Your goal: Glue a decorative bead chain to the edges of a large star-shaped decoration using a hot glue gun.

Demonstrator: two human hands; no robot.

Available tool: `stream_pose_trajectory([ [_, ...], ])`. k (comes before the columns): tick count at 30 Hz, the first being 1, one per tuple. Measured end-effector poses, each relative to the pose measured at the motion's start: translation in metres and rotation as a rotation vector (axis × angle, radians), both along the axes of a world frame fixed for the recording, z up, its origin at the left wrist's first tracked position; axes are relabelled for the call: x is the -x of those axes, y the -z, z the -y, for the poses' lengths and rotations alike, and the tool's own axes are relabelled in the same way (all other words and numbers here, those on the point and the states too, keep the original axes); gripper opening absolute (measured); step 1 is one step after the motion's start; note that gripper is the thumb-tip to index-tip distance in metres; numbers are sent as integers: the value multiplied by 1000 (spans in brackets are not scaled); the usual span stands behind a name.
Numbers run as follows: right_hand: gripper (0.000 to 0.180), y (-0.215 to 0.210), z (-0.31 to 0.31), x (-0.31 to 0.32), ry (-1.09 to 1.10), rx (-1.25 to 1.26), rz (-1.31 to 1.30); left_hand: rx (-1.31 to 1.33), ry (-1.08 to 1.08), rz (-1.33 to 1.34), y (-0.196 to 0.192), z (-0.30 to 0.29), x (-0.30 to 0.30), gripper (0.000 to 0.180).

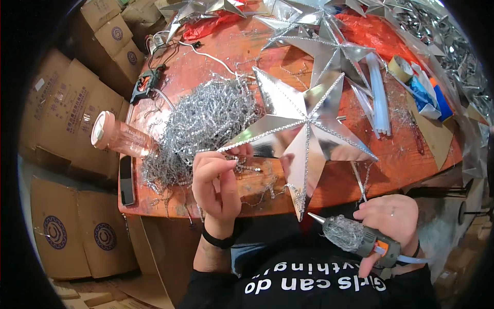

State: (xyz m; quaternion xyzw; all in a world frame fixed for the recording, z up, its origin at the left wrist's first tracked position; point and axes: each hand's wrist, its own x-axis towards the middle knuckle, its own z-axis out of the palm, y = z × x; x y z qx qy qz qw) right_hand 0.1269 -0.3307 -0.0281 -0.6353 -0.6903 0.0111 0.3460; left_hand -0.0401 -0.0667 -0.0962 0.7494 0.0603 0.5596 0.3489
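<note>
A large silver five-pointed star (307,119) lies tilted over the table's near edge, silver bead trim running along its ridges. My left hand (216,185) is closed in a pinch at the star's left tip. Below the star, my right hand (393,219) grips a glue gun (368,242), whose nozzle points up and left, close to the star's lowest tip. Fine silver strands are tangled around the gun's front. Beyond my left hand sits a big heap of silver bead chain (206,123).
On the wooden table (206,62) are a pink-lidded jar (126,136), a phone (126,180), a second glue gun (146,85) and clear glue sticks (378,98). More silver stars (337,49) lie at the back. Tape (400,69) is at right, cardboard boxes (77,226) at left.
</note>
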Motion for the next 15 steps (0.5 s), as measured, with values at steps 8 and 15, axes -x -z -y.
stream_pose_trajectory([
  [8, 72, 9, -5, 5, 3, -26, 2, -97, -50, -48, -5, 0, 3, 18],
  [15, 74, 13, -7, 3, -4, 3, 34, -162, -16, -138, -8, 0, 5, 13],
])
